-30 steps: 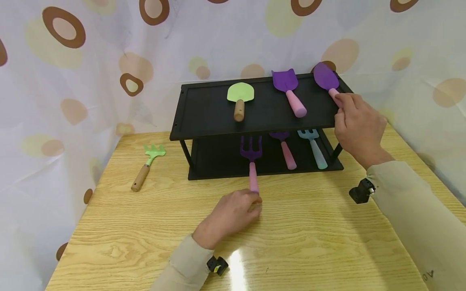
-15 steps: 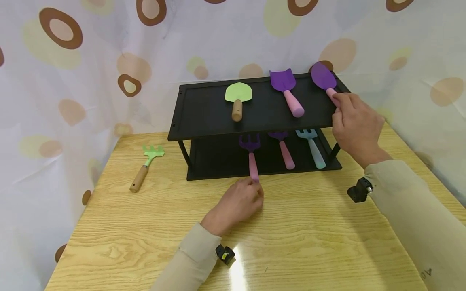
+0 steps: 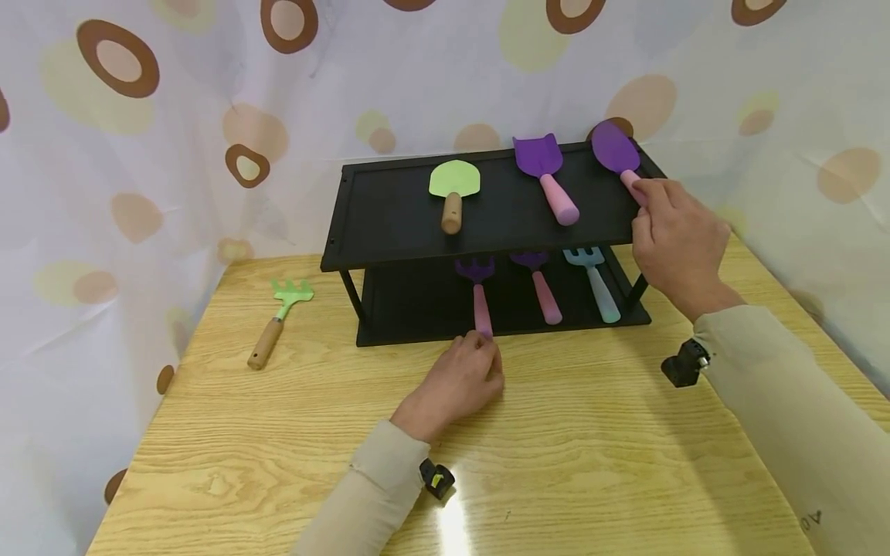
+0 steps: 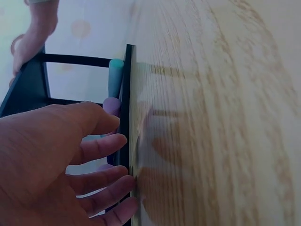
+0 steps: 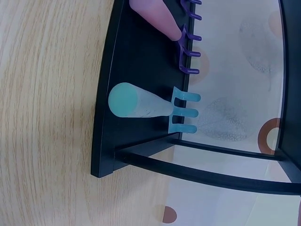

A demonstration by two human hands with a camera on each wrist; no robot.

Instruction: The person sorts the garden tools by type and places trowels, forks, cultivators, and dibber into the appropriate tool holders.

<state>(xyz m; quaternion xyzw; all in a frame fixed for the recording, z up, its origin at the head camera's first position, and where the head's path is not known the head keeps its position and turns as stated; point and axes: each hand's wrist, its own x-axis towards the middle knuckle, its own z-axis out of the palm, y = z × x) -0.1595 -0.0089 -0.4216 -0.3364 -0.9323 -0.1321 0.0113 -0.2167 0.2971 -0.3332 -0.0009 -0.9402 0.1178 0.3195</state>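
In the head view, my left hand point(image 3: 459, 378) is at the lower front of the black rack, its fingertips right at the handle end of a purple hand fork with a pink handle point(image 3: 482, 309). The left wrist view shows the fingers point(image 4: 106, 181) spread and only slightly bent, with thumb and index apart. My right hand point(image 3: 681, 239) pinches the pink handle of a purple trowel point(image 3: 615, 147) at the right end of the rack's top shelf. Beside the first fork on the lower shelf lie a second purple fork point(image 3: 547, 297) and a blue fork point(image 3: 603, 295).
The two-tier black rack point(image 3: 389, 224) stands against a patterned curtain. Its top shelf also bears a green shovel with a wooden handle point(image 3: 454, 181) and a purple scoop point(image 3: 538, 157). A green rake point(image 3: 281, 316) lies on the wooden table point(image 3: 591, 448) to the left.
My left hand has moved forward toward the rack, and the pink-handled fork has slid farther in onto the lower shelf. The right hand stays on the trowel.
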